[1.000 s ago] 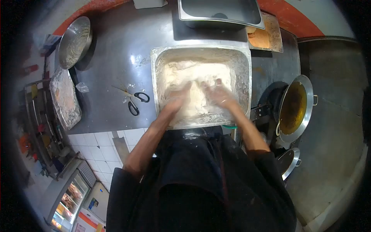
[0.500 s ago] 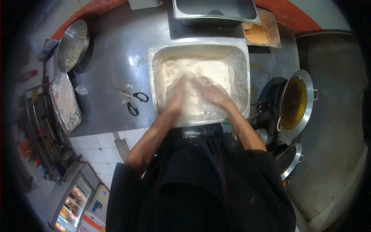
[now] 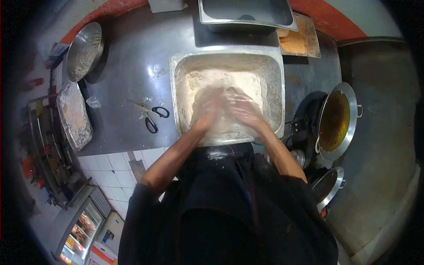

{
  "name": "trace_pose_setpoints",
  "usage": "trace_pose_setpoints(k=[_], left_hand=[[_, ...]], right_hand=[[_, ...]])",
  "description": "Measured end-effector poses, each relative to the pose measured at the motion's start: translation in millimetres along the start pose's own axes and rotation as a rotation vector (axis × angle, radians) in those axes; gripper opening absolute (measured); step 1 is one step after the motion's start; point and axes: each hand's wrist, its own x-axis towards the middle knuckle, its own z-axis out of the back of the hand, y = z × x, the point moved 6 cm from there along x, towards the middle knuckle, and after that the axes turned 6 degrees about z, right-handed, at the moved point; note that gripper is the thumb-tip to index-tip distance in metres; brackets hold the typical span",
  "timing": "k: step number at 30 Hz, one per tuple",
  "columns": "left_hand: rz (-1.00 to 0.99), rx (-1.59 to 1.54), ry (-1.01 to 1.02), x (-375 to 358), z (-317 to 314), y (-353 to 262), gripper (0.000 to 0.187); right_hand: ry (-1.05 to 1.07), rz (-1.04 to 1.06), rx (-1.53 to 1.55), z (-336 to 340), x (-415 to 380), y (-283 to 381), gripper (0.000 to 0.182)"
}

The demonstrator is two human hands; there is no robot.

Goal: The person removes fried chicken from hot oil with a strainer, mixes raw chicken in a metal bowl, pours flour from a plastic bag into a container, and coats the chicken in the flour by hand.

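Observation:
A deep metal pan point(image 3: 282, 88) stands at the counter's front edge, with pale flour point(image 3: 247, 81) across its bottom. Both hands are inside it, close together over the flour. My left hand point(image 3: 210, 106) is smeared by motion, its fingers unreadable. Just beside it, my right hand point(image 3: 242, 107) is blurred too and appears wrapped in a clear plastic glove. Whether either hand holds something in the flour cannot be made out. Left of the pan lie scissors point(image 3: 151, 117) with black handles, partly spread.
An empty-looking metal pan point(image 3: 247, 20) sits behind, beside a tray of orange powder point(image 3: 300, 42). At left are a floury bowl point(image 3: 84, 52) and a floured tray point(image 3: 74, 115). A wok of oil point(image 3: 338, 121) and a second wok point(image 3: 329, 187) stand at right.
My hands have drawn closer together over the flour, still in blurred motion. The view has shifted slightly; the surrounding things stay put.

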Motion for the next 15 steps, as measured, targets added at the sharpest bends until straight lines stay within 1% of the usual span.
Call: trace_pose_setpoints(k=[1, 2, 3, 4, 5, 6, 7, 8, 9, 10, 11, 12, 13, 14, 15], left_hand=[[-0.121, 0.349, 0.003, -7, 6, -14, 0.053], [-0.106, 0.172, -0.067, -12, 15, -4, 0.041], [-0.099, 0.170, -0.063, -22, 17, -9, 0.041], [-0.007, 0.154, -0.034, -31, 20, -21, 0.042], [-0.182, 0.213, -0.060, -24, 25, -4, 0.043], [-0.355, 0.276, -0.098, -19, 29, 12, 0.044], [-0.355, 0.276, -0.099, -15, 20, 12, 0.044], [-0.135, -0.040, -0.094, -2, 8, 18, 0.045], [0.088, -0.352, -0.083, 4, -1, 29, 0.046], [0.094, -0.349, -0.078, -2, -1, 33, 0.046], [-0.103, -0.076, -0.124, -14, 1, 27, 0.046], [-0.313, 0.195, -0.176, -19, 1, 14, 0.046], [-0.321, 0.196, -0.182, -18, 4, -7, 0.046], [0.031, -0.312, -0.154, -22, 11, -17, 0.045], [0.236, -0.394, -0.163, -21, 13, 6, 0.043]], right_hand=[[-0.066, 0.201, 0.181, 15, -5, 8, 0.069], [-0.003, 0.096, -0.132, 34, -13, 9, 0.071], [0.025, 0.044, -0.291, 43, -18, 18, 0.072], [0.061, -0.006, -0.450, 53, -22, 27, 0.073], [0.011, -0.193, 0.107, 51, -26, 28, 0.067], [-0.143, -0.378, 0.646, 49, -32, 29, 0.063], [-0.130, -0.384, 0.479, 33, -25, 16, 0.065], [-0.060, -0.316, -0.024, 11, -10, 0, 0.067], [-0.057, -0.246, -0.219, -6, -2, -6, 0.069], [-0.067, -0.152, -0.261, -12, 2, -3, 0.071], [-0.091, -0.088, -0.248, -12, 1, -3, 0.073], [-0.096, -0.148, -0.106, 7, -7, 34, 0.082], [-0.099, -0.139, -0.110, 28, -4, 40, 0.082], [0.065, -0.182, 0.179, 40, -9, 32, 0.088], [0.236, -0.233, 0.471, 40, -21, 26, 0.094]])
